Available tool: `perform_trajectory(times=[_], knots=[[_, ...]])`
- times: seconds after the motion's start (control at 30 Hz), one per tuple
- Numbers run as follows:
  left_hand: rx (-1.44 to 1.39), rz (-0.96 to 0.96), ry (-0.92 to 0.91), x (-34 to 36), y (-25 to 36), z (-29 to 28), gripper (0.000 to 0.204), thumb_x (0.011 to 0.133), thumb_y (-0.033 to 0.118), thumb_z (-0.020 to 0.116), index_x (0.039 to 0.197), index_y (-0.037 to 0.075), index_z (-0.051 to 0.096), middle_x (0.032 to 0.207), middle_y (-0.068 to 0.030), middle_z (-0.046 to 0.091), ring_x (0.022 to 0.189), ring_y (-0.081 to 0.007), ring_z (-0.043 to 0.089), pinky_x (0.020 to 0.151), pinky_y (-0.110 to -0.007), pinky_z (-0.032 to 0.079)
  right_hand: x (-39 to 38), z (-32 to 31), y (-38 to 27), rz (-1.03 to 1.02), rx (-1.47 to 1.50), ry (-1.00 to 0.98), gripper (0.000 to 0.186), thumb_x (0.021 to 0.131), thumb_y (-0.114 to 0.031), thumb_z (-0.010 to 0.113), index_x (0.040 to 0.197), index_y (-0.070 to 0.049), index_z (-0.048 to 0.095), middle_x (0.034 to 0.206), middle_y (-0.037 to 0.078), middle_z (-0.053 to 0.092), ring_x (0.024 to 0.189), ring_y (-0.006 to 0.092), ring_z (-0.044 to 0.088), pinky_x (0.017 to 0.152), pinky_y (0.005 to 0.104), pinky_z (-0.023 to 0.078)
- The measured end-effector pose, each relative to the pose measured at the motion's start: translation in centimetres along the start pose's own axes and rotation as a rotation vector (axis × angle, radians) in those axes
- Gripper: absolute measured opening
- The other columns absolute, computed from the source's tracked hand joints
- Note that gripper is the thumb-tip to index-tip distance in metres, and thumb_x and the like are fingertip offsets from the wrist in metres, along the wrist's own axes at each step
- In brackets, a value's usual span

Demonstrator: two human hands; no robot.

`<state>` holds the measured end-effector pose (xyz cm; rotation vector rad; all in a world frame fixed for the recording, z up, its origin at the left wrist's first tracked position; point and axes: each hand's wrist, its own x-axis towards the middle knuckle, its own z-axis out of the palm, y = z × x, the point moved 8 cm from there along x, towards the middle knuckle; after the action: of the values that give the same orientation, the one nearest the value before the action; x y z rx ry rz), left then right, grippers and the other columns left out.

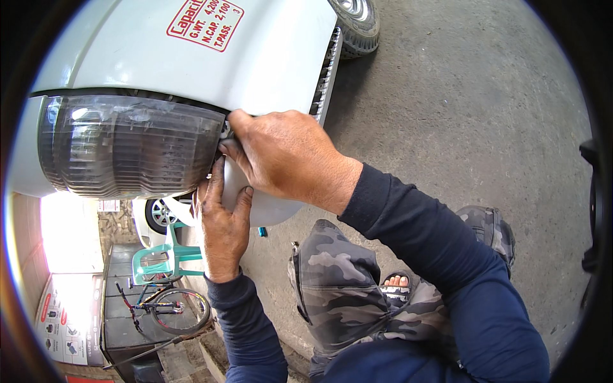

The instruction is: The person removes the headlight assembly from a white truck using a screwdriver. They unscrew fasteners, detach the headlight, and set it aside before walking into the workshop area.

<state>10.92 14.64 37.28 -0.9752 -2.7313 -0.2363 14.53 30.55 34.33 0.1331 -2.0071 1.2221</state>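
A clear ribbed headlamp sits in the front of a white vehicle body. At the lamp's right edge there is a dark gap beside a rounded white corner panel. My right hand is at the upper part of this gap, thumb and forefinger pinched together; what they hold is hidden. Just below, my left hand rests against the panel and the lamp's lower corner. Its fingers stretch up to the gap, and its thumb lies apart on the white surface.
A black tyre shows at the top. Lower left are a green plastic chair, a bicycle and another white car's wheel. A small teal object lies on the concrete floor. My camouflage-clad legs are below.
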Motion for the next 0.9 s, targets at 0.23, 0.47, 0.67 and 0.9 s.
perform_trajectory(times=[0.23, 0.47, 0.67, 0.9], knots=[[0.049, 0.043, -0.002, 0.2, 0.3, -0.2, 0.066, 0.089, 0.013, 0.076, 0.15, 0.005, 0.053, 0.137, -0.0241, 0.056, 0.128, -0.0392, 0.054, 0.109, -0.048, 0.045, -0.1, -0.8, 0.0, 0.093, 0.017, 0.026, 0.047, 0.076, -0.008, 0.083, 0.115, 0.005, 0.06, 0.099, 0.021, 0.064, 0.091, 0.0349, 0.071, 0.079, 0.042, 0.061], [-0.048, -0.018, 0.011, 0.0, 0.0, -0.6, 0.066, 0.088, 0.013, 0.076, 0.149, 0.003, 0.053, 0.137, -0.0242, 0.055, 0.129, -0.0395, 0.052, 0.111, -0.048, 0.042, -0.4, -1.8, -2.9, -0.328, -0.005, 0.239, 0.041, 0.086, -0.008, 0.074, 0.122, 0.004, 0.057, 0.103, 0.022, 0.057, 0.087, 0.0356, 0.069, 0.075, 0.0416, 0.06], [0.021, 0.0, -0.005, 0.0, -0.2, -0.9, 0.066, 0.088, 0.014, 0.076, 0.149, 0.002, 0.053, 0.137, -0.0236, 0.055, 0.128, -0.039, 0.052, 0.111, -0.048, 0.042, -0.5, -0.5, -1.0, -0.012, 0.06, 0.089, 0.036, 0.087, -0.005, 0.072, 0.118, 0.004, 0.056, 0.096, 0.022, 0.065, 0.081, 0.0348, 0.072, 0.075, 0.043, 0.061], [0.054, 0.053, 0.021, 0.1, 0.0, -0.2, 0.062, 0.092, 0.018, 0.076, 0.148, 0.002, 0.054, 0.132, -0.0242, 0.063, 0.122, -0.0359, 0.062, 0.105, -0.046, 0.049, 0.1, -3.9, 0.0, -0.07, 0.012, 0.131, 0.023, 0.088, -0.004, 0.071, 0.109, 0.003, 0.062, 0.086, 0.022, 0.074, 0.079, 0.0332, 0.077, 0.078, 0.04, 0.063]])
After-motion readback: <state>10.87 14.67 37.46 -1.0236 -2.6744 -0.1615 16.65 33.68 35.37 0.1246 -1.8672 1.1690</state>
